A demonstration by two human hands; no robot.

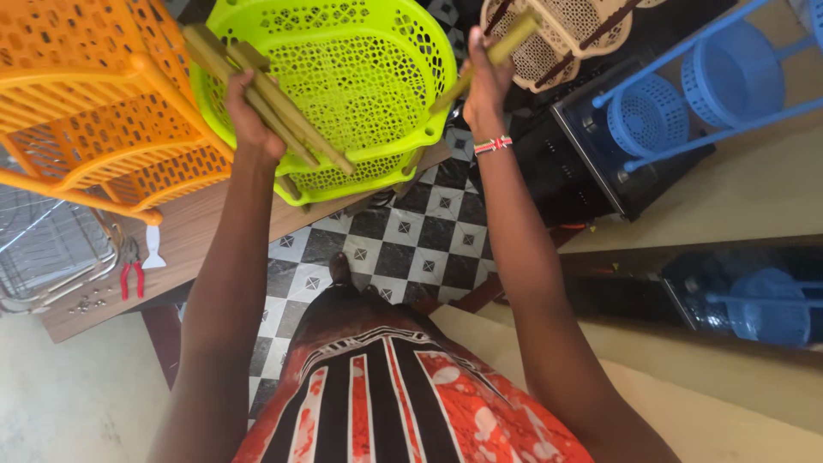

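The left hand (253, 120) is closed around a bundle of olive-green plastic rods (266, 94), which lie across the left rim of the lime-green perforated plastic basket (360, 77). The right hand (484, 81), at the right of the basket, grips one single green rod (506, 43). The bundle is held loosely fanned, so one rod may slip out onto the checkered floor (411, 249) below the basket.
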